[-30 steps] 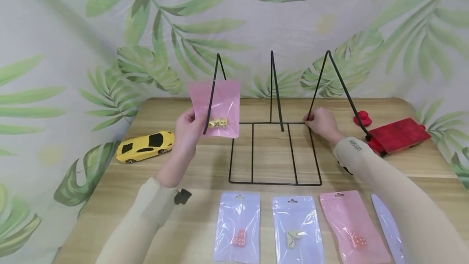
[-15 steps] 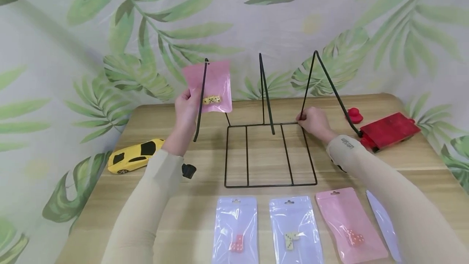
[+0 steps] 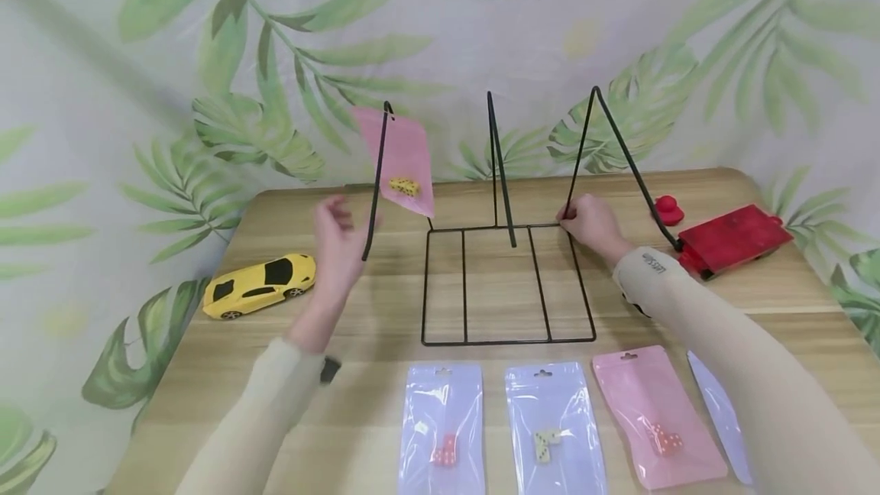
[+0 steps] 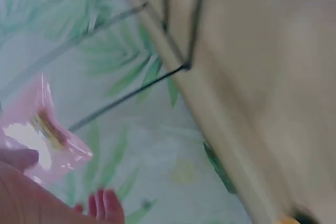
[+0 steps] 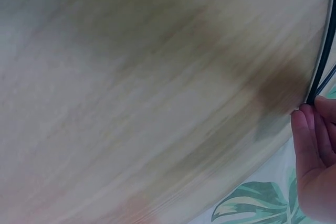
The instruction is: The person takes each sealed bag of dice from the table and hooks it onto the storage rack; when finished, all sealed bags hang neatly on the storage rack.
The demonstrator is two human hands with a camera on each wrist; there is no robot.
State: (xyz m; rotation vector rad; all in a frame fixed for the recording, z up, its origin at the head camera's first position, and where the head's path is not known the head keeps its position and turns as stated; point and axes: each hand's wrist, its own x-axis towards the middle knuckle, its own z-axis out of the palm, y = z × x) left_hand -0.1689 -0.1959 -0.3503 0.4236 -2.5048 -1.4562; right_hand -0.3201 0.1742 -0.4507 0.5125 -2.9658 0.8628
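Observation:
A pink pouch (image 3: 406,155) with yellow dice inside hangs tilted from the left prong of a black wire rack (image 3: 509,343). Just below and left of it is my left hand (image 3: 338,239), fingers loose and holding nothing. In the left wrist view the pouch (image 4: 44,135) lies beyond the thumb, with the fingertips apart from it. At the rack's back right corner my right hand (image 3: 593,224) pinches the wire. The right wrist view shows thumb and fingers of that hand (image 5: 317,145) meeting on the black wire (image 5: 323,51).
Along the front lie two lavender pouches, one with red dice (image 3: 443,411) and one with pale dice (image 3: 555,411). Beside them are a pink pouch (image 3: 653,411) and another lavender pouch (image 3: 718,411). A yellow toy car (image 3: 261,286) stands left; a red toy vehicle (image 3: 736,237) and red object (image 3: 667,210) stand right.
The pink pouch rose onto the left prong, and my left hand let go of it and dropped down and left. My right hand kept its pinch on the rack's corner.

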